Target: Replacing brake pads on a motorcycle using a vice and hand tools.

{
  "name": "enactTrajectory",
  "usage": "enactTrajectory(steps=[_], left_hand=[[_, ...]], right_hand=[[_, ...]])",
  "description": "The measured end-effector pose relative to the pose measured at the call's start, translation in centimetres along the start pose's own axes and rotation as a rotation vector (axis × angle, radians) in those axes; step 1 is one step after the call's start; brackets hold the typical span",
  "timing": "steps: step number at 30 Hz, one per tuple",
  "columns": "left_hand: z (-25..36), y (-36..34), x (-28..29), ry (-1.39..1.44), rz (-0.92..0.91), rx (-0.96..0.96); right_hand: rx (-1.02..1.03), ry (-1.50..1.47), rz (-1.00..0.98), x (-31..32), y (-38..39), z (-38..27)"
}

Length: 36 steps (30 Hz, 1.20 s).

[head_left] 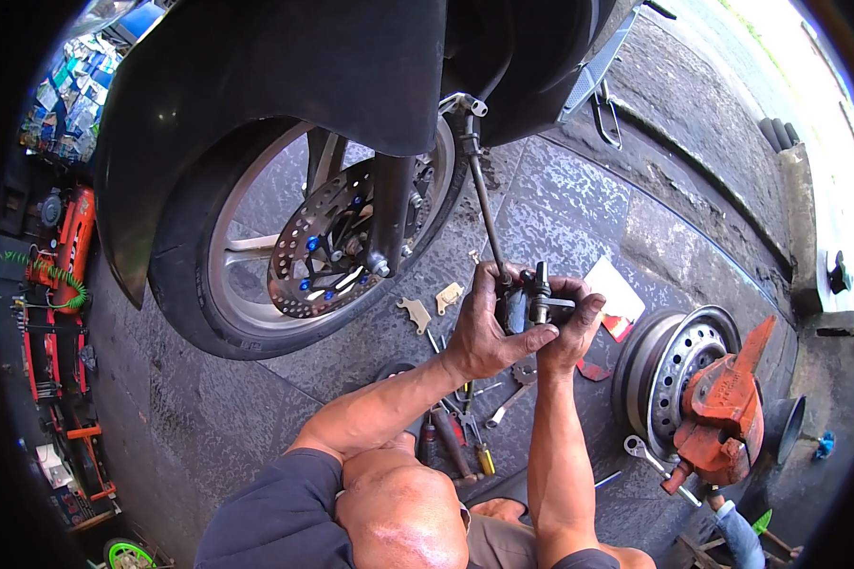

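My left hand (pixel 489 337) and my right hand (pixel 569 327) are closed around a dark brake caliper (pixel 539 299) with metal fittings, just right of the front wheel. A black brake hose (pixel 484 209) runs from it up to a bracket (pixel 474 109) under the dark bodywork (pixel 256 66). Left of my hands are the black fork leg (pixel 389 209) and perforated brake disc (pixel 299 247) with blue bolts, inside the tyre (pixel 190 284). Two brass-coloured brake pads (pixel 448 298) lie on the tiled floor by my left hand.
A steel wheel rim (pixel 655 370) and a red bench vise (pixel 721 408) stand at my right, near a ratchet (pixel 650 455). Loose tools (pixel 484 455) lie around my forearms. A red tool rack (pixel 71 256) is at far left, a white sheet (pixel 615 289) beyond my right hand.
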<state>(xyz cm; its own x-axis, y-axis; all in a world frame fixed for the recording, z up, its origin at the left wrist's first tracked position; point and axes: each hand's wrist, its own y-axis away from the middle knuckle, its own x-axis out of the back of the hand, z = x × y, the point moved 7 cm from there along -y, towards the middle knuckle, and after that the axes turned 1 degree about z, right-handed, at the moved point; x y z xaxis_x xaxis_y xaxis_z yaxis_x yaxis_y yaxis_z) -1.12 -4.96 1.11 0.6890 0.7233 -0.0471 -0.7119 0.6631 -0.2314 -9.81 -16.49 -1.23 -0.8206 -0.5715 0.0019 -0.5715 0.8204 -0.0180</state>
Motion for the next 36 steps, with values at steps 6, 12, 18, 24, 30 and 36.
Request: enactTrajectory(steps=[6,12,18,24,30,36], left_hand=[[0.9,0.0,0.1,-0.028,0.002,-0.079],[1.3,-0.1,-0.2,-0.036,0.024,-0.120],[-0.4,0.1,-0.1,-0.125,0.116,-0.118],[0.8,-0.5,-0.6,-0.449,0.128,-0.328],[2.4,-0.7,-0.8,-0.485,0.132,-0.381],[2.0,-0.6,-0.5,-0.479,0.143,-0.384]], right_hand=[[0.018,-0.170,0.070,-0.7,0.4,-0.2],[0.077,-0.355,0.204,-0.2,-0.4,0.2],[0.004,-0.340,0.210,-0.9,-0.2,1.3],[-0.167,-0.569,0.354,-0.8,0.3,0.6],[-0.025,-0.601,0.272,-0.9,-1.2,1.0],[-0.015,-0.566,0.228,-1.2,-1.1,1.1]])
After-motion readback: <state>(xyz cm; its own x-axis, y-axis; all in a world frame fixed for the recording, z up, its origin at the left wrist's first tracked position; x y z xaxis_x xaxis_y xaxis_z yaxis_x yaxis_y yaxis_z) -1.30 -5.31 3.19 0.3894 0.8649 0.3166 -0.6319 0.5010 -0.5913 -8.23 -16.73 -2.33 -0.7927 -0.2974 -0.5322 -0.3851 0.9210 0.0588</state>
